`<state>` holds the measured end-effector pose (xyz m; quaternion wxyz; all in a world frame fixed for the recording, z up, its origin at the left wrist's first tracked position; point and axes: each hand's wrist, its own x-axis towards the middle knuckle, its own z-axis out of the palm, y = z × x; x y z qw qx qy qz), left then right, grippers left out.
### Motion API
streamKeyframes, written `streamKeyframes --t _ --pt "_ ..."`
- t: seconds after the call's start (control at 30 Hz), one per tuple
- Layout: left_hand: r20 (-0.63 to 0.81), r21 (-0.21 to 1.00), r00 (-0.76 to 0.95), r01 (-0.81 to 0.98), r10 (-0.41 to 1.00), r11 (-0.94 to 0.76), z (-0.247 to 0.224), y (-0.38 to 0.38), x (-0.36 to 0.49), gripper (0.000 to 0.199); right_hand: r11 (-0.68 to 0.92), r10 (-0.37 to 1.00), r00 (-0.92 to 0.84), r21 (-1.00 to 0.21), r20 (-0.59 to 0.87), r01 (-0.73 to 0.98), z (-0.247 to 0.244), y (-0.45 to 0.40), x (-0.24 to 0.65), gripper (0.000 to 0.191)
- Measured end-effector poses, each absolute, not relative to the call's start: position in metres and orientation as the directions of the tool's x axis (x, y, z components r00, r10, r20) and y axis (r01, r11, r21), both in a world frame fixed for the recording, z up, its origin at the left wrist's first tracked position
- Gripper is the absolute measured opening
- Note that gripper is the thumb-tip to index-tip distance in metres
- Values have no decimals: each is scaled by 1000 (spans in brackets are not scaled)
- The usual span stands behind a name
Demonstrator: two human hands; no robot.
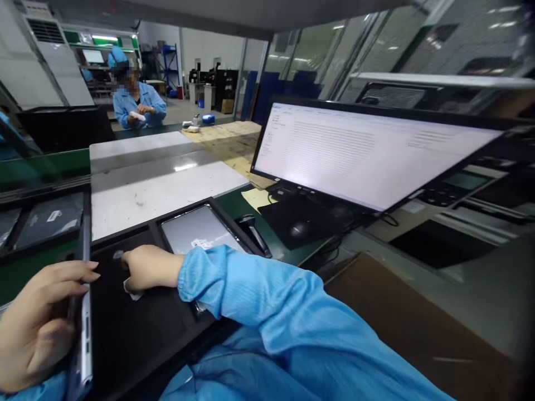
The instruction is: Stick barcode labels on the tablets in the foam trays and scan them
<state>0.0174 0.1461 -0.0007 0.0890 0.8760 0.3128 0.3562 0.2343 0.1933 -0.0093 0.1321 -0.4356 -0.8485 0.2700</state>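
My left hand (44, 320) grips a thin laptop-like device (86, 328) that stands on edge, its ported side facing up toward the camera. Right of it lies a black foam tray (121, 328) with recessed compartments. Over the tray's left compartment, my right hand (148, 269) is closed around a small white piece (132, 291), mostly hidden under the fingers. The tray's right compartment holds a flat grey device (200, 228) in clear wrap with a white label, partly covered by my right sleeve.
Another black tray with wrapped devices (50, 220) sits at the left. A handheld scanner (254, 235), mouse (298, 229) and large monitor (359, 150) stand to the right. White boards (163, 184) lie ahead. Beyond them, a person in blue (140, 106) holds something white. A cardboard box (418, 323) is at lower right.
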Motion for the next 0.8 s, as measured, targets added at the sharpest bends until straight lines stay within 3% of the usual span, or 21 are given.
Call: streamKeyframes --t 0.1,0.2,0.3,0.4,0.5,0.57,0.73,0.8 --pt "571 262 645 442 507 -858 -3 146 47 19 446 863 -502 -533 46 719 10 202 250 22" --pt "328 115 820 459 469 -881 -13 150 68 17 357 934 -238 -651 268 670 41 188 288 23" --pt "67 38 876 476 478 -879 -18 153 82 35 408 910 -100 -829 402 383 61 139 333 22" --pt "67 65 864 495 499 -866 -5 146 112 42 454 884 -165 -888 438 77 50 76 365 28" --pt "28 158 855 508 518 -847 11 128 172 33 366 901 -218 -927 374 -78 19 34 377 36" --pt "-58 159 843 536 534 -829 14 115 219 23 307 924 -212 -948 319 -87 -2 21 377 37" --pt "-52 38 796 606 604 -795 3 114 300 56 314 926 -231 -949 299 32 -25 9 383 30" --pt "-103 44 785 617 611 -786 1 124 306 54 335 914 -260 -941 310 53 -25 8 394 26"
